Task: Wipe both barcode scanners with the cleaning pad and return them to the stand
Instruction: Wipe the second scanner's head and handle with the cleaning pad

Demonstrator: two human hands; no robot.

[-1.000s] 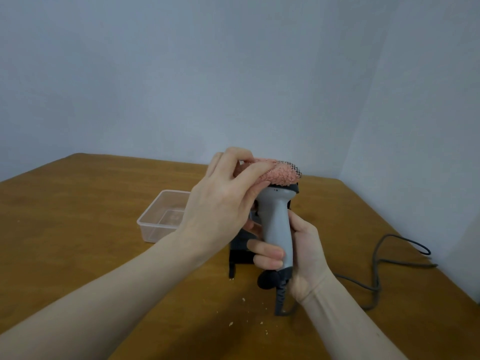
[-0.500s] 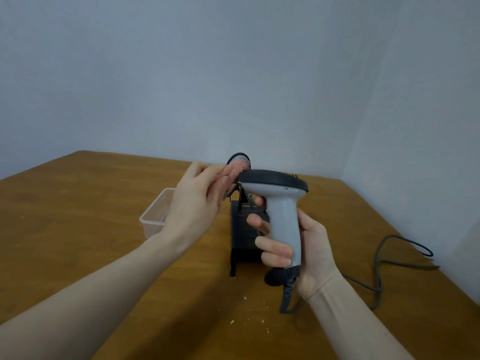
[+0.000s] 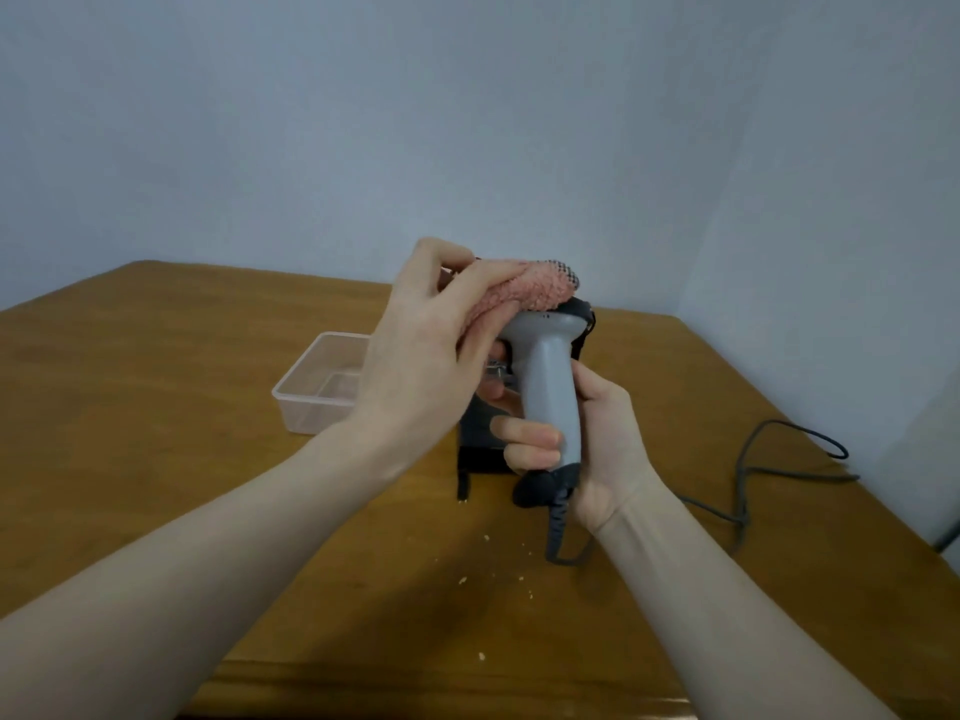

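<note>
Right now we hold the grey barcode scanner [image 3: 550, 387] upright above the tabletop [image 3: 156, 407], its handle wrapped in our right hand [image 3: 587, 439], fingers curled round the front of the grip and the thumb behind it. Its dark head points away from us, and the pink cleaning pad [image 3: 524, 293] lies pressed on top of that head. Our left hand [image 3: 421, 356] grips the pad from the left side, fingers curled over it and the thumb tucked beneath, so both hands are closed on something. A netted black edge of the pad shows at its far right end, just past our fingertips.

Below our right hand the scanner's dark base and coiled cable [image 3: 558, 532] hang down toward the tabletop. Just behind and beneath both hands stands the black stand [image 3: 478, 449], mostly hidden by our left wrist and the scanner; we cannot tell whether a second scanner sits in it. To the left of our left hand rests a clear plastic container [image 3: 317, 392]. Well to the right of our right hand a dark cord [image 3: 748, 491] loops across the wood near the wall. Closer to us than the hands, small pale crumbs [image 3: 485, 537] are scattered on the tabletop.
</note>
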